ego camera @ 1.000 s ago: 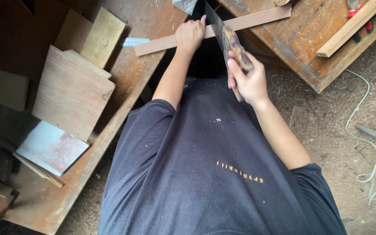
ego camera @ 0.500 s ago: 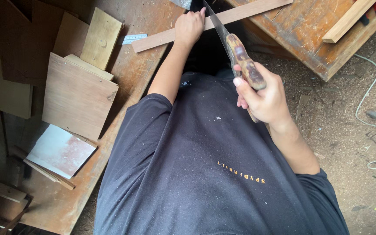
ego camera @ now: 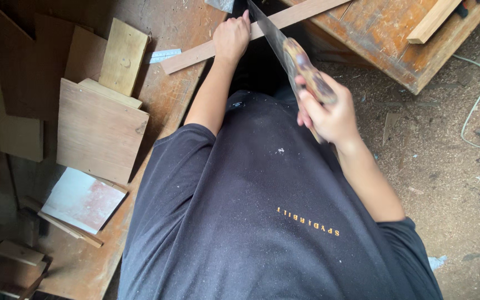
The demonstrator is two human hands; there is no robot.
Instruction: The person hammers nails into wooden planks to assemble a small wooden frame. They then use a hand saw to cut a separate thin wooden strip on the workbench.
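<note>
Setting: sawdust-covered dirt floor [ego camera: 445, 166] is lying at the right of the frame, with two worn wooden benches, one at the left [ego camera: 168, 105] and one at the upper right [ego camera: 384, 33], and a dark gap between them.
Workpiece: a long narrow wooden strip [ego camera: 195, 54] is bridging that gap along the top of the frame.
Progress: I am judging the cut as underway and unfinished; the strip is showing as one piece, though the kerf itself is hidden behind the blade.
Left hand: my left hand [ego camera: 231, 36] is pressing flat on the strip at top centre, fingers curled over it.
Right hand: my right hand [ego camera: 329, 114] is wrapping tightly around the mottled handle of the handsaw [ego camera: 284, 47], its blade reaching up to the strip just beside my left hand.
Scraps: plywood offcuts [ego camera: 100, 130] are lying stacked at the left.
</note>
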